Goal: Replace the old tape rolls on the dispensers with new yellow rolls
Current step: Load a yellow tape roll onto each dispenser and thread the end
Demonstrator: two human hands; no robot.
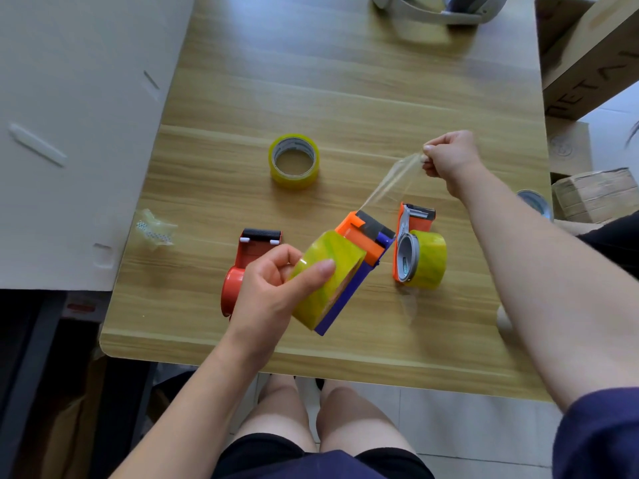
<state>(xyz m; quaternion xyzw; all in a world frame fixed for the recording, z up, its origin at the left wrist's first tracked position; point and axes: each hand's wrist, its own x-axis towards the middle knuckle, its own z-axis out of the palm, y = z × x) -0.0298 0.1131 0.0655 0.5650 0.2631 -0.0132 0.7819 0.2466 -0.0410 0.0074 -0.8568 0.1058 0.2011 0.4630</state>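
Note:
My left hand (276, 292) grips a yellow tape roll (328, 274) mounted on a purple and orange dispenser (366, 243), held above the wooden table (345, 81). My right hand (449, 157) pinches the end of a clear tape strip (390, 181) that stretches from the dispenser's cutter. A red dispenser (249, 257) without a roll lies behind my left hand. An orange dispenser (411, 226) carrying a yellow roll (427, 259) lies to the right. A loose yellow roll (294, 160) lies flat at the table's middle.
A crumpled wad of used tape (155, 228) lies at the table's left edge, beside a white board (69, 133). Cardboard boxes (594, 57) stand at the right. A grey device (439, 8) sits at the far edge. Another roll (534, 202) shows behind my right forearm.

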